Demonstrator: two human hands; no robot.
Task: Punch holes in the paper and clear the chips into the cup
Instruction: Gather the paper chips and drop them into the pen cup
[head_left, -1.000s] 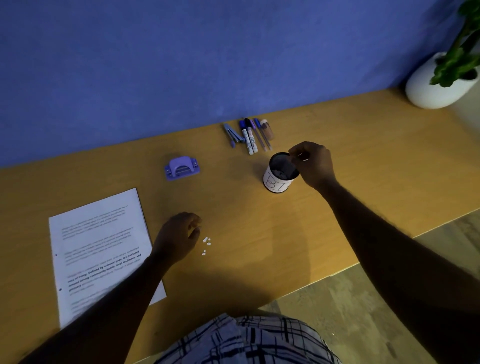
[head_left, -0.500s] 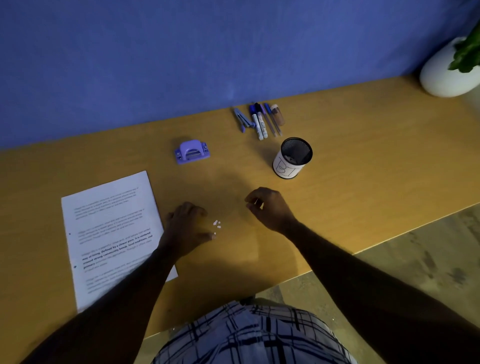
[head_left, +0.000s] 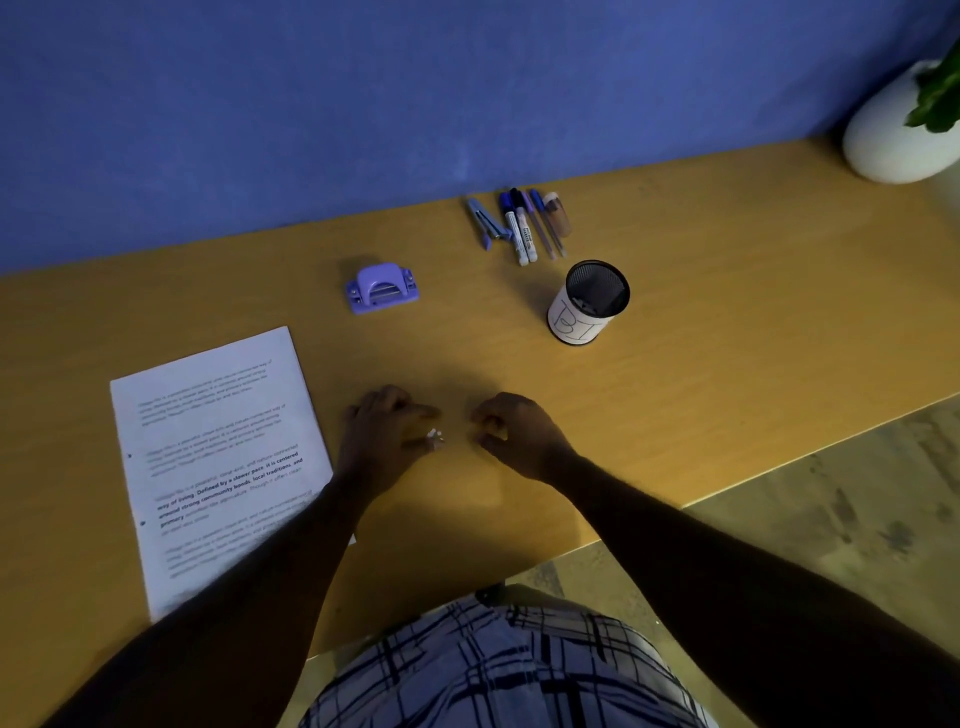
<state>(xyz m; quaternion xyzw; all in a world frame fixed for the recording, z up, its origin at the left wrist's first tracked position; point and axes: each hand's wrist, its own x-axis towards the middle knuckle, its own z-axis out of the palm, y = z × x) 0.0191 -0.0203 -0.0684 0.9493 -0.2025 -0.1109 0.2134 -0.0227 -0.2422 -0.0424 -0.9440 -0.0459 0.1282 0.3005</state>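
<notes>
Head view: at centre frame, small white paper chips (head_left: 434, 435) are flanked by the curled left hand (head_left: 385, 435) and the loosely curled, seemingly empty right hand (head_left: 519, 434). Printed white paper (head_left: 218, 457) is seen lower left; the black mesh cup (head_left: 589, 303) is placed upper right.

This looks like a desk in an office or a study room. A long yellow-brown wooden desk (head_left: 727, 338) stands against a plain blue wall (head_left: 363, 104). A white sheet of paper with printed lines of words (head_left: 208, 441) lies flat on it. Near the wall sits a small purple plastic hole punch (head_left: 382, 288). A row of blue and white pens and markers (head_left: 522, 226) lies side by side. A round black mesh cup with a white paper label (head_left: 587, 306) stands close to them. A round white pot with a green leafy plant (head_left: 893, 135) sits in the far corner. The floor (head_left: 831, 519) beside the desk is grey-brown.
</notes>
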